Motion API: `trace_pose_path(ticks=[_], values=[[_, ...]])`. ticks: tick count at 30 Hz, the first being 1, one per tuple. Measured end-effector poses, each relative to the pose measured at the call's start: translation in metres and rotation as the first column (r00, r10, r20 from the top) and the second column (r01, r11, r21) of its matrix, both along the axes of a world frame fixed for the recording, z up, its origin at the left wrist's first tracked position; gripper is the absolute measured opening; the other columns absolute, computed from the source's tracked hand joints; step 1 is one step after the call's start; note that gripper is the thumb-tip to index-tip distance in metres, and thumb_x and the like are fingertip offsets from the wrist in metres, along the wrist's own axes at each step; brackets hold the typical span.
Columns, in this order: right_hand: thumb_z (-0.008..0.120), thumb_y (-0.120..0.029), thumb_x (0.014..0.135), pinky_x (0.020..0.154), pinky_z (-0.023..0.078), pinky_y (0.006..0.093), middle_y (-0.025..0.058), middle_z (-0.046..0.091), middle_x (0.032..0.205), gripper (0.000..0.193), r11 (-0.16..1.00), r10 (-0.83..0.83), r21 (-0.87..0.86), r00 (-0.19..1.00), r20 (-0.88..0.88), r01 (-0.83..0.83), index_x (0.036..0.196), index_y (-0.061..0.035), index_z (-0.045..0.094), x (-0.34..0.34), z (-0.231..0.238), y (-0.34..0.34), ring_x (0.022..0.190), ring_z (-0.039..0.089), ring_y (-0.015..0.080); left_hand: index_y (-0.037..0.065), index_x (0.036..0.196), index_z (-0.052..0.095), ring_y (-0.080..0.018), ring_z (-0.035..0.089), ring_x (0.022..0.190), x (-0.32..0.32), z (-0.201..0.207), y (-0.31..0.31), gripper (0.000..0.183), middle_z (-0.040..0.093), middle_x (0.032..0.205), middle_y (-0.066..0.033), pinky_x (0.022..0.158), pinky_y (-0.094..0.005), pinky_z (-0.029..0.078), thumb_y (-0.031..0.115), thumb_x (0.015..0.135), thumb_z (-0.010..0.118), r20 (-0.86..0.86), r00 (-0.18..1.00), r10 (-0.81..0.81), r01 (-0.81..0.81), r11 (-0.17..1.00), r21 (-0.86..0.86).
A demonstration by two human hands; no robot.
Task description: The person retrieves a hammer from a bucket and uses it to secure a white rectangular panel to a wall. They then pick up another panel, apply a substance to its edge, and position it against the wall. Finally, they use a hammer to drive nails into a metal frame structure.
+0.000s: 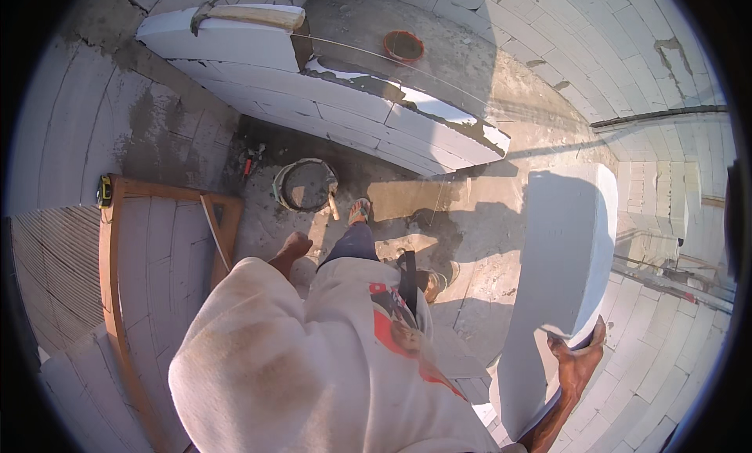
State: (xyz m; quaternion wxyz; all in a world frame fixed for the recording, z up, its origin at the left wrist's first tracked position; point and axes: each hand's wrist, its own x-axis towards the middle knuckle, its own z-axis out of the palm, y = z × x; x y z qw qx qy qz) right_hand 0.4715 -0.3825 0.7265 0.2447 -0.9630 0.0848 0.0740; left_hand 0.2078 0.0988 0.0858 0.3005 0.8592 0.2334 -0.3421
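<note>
A large pale aerated concrete block (544, 241) stands on end at my right side. My right hand (577, 359) grips its near right edge, with the thumb and fingers bent round the corner. On the left, my left hand (294, 246) hangs by my hip with the fingers curled in, and nothing shows in it. Ahead of that hand, a round mortar bucket (280, 188) sits on the floor. A trowel (333, 202) with a light handle rests at the bucket's right rim.
A low block wall (352, 104) runs ahead, with a hammer (258, 14) lying on its higher left end and a string (392, 65) stretched along it. An orange bucket (403, 45) stands beyond. At left are a wooden frame (113, 257) and a yellow tape measure (104, 191).
</note>
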Motion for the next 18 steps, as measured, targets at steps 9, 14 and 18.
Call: trace_pose_path(ticks=[9,14,18], values=[[0.085,-0.009,0.059,0.104,0.049,0.0411,0.0178,0.065,0.123,0.092,0.856,0.517,-0.153,0.823,0.235,-0.494,0.143,-0.0001,0.05,0.201,0.097,0.106,0.112,0.063,0.0287,0.004,0.083,0.074,-0.0383,0.071,0.086,-0.013,0.002,-0.03,0.022,0.071,0.083,-0.0164,0.077,-0.0479,0.057,0.022,0.088,0.065,0.418,0.906,-0.068,-0.067,0.951,0.301],[0.089,-0.012,0.06,0.099,0.054,0.042,0.0195,0.071,0.115,0.091,0.701,0.709,-0.244,0.691,0.14,-0.67,0.141,0.0016,0.051,0.304,0.058,0.179,0.105,0.069,0.0299,0.003,0.081,0.072,-0.04,0.07,0.085,-0.002,0.02,-0.075,0.023,0.07,0.084,-0.0184,0.075,-0.0483,0.056,0.023,0.089,0.064,0.503,0.773,0.388,-0.474,0.879,0.051],[0.09,-0.013,0.061,0.096,0.057,0.0422,0.0235,0.072,0.112,0.089,0.58,0.809,-0.223,0.586,0.042,-0.784,0.139,0.0021,0.052,0.355,0.003,0.245,0.1,0.072,0.0347,0.0,0.092,0.073,-0.0412,0.071,0.093,-0.001,0.023,-0.136,0.027,0.073,0.097,-0.0226,0.079,-0.0481,0.055,0.025,0.089,0.064,0.256,0.559,0.789,-0.822,0.568,0.043]])
